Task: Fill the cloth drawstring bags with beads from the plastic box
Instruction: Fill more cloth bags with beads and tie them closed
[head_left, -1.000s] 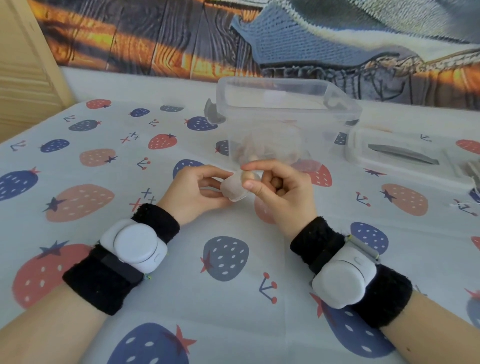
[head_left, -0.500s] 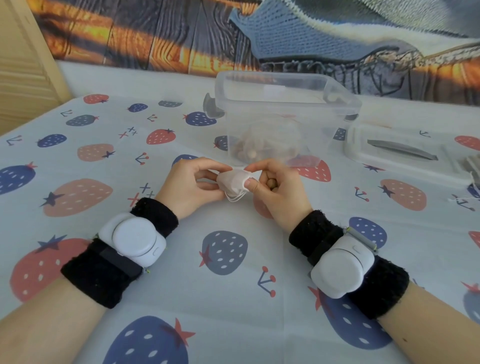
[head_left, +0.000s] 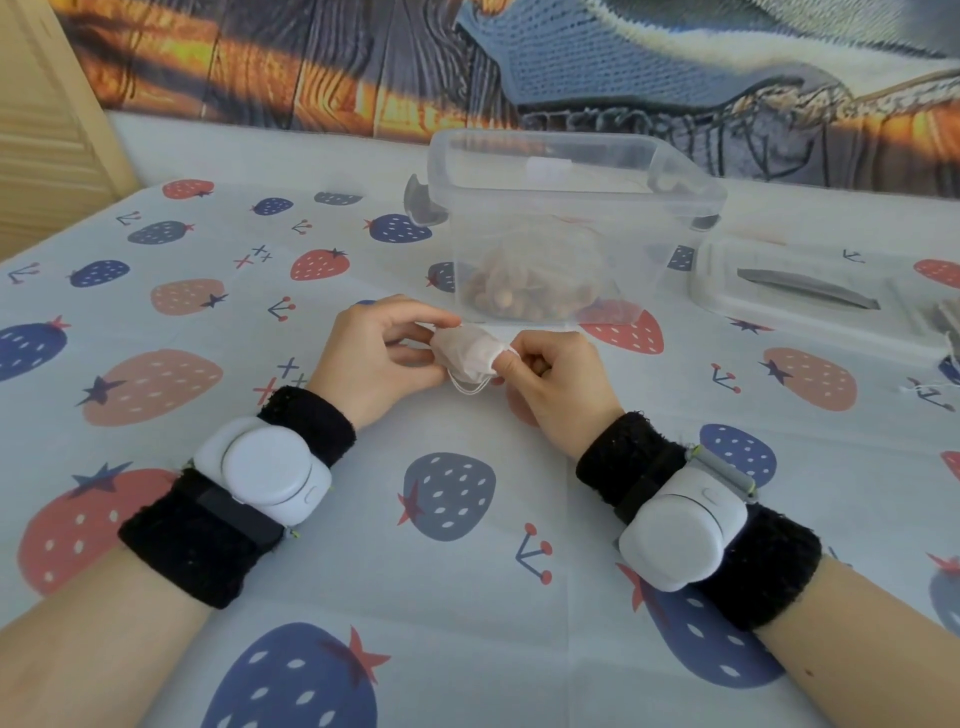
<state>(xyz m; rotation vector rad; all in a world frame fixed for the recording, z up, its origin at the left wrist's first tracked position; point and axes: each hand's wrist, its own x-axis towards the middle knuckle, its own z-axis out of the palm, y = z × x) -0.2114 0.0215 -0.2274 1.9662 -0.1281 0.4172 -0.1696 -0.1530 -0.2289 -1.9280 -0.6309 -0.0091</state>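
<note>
Left hand (head_left: 371, 353) and right hand (head_left: 550, 379) both pinch the cloth bag (head_left: 467, 351) just before the plastic box (head_left: 561, 228).

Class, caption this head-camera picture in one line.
Both hands, left hand and right hand, hold a cloth bag before the bead box.

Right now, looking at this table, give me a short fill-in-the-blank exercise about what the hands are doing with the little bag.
1. Both the left hand and the right hand hold one small cloth ____.
2. The brown beads lie inside the clear plastic ____.
3. The box's lid lies on the table to the ____ of it.

Missing words: bag; box; right
</note>
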